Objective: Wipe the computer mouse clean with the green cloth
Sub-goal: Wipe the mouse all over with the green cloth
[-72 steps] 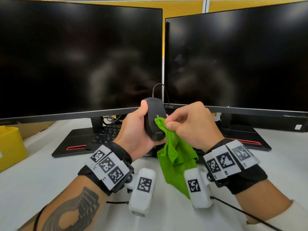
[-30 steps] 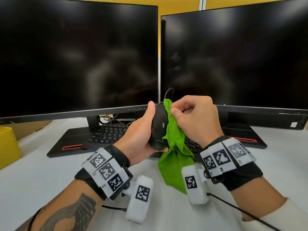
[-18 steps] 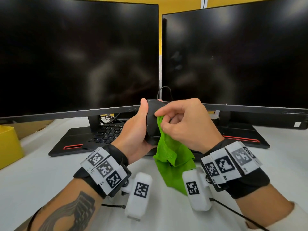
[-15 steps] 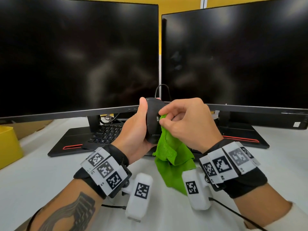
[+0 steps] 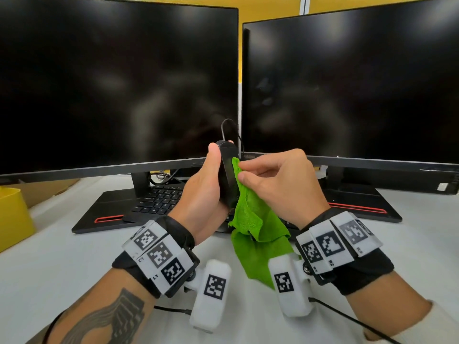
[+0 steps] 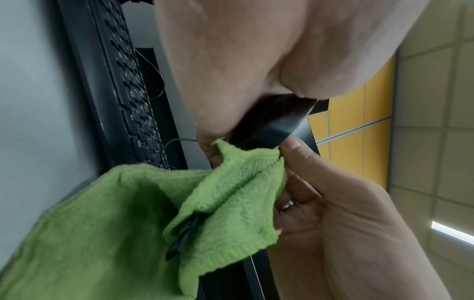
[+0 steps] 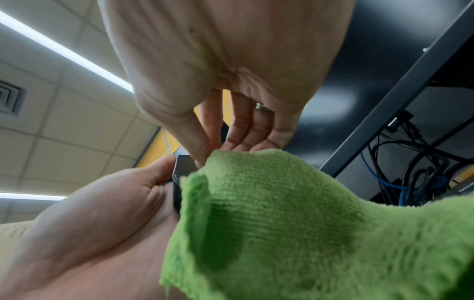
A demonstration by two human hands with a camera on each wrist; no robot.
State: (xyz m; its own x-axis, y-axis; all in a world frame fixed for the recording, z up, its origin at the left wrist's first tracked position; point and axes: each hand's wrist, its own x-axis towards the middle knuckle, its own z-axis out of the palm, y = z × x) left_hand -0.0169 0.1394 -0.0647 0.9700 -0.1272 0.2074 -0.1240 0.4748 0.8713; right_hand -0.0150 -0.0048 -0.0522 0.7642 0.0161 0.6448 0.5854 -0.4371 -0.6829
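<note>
My left hand (image 5: 206, 187) grips the black wired mouse (image 5: 227, 175) upright above the desk, thumb along its left edge. My right hand (image 5: 275, 184) pinches the green cloth (image 5: 255, 227) between thumb and forefinger and presses its top corner against the mouse's right side. The rest of the cloth hangs down between my wrists. In the left wrist view the mouse (image 6: 271, 123) shows as a dark wedge above the cloth (image 6: 143, 219). In the right wrist view the cloth (image 7: 295, 223) covers most of the mouse (image 7: 180, 178).
Two dark monitors (image 5: 119, 83) (image 5: 352, 80) stand close behind my hands. A black keyboard (image 5: 159, 199) lies under them on the white desk (image 5: 62, 264). A yellow bin (image 5: 12, 217) sits at the left edge. The mouse cable (image 5: 224, 125) loops up behind the mouse.
My right hand has slid the cloth up and down along the mouse's face and side. The left hand has turned the mouse more edge-on, keeping its grip.
</note>
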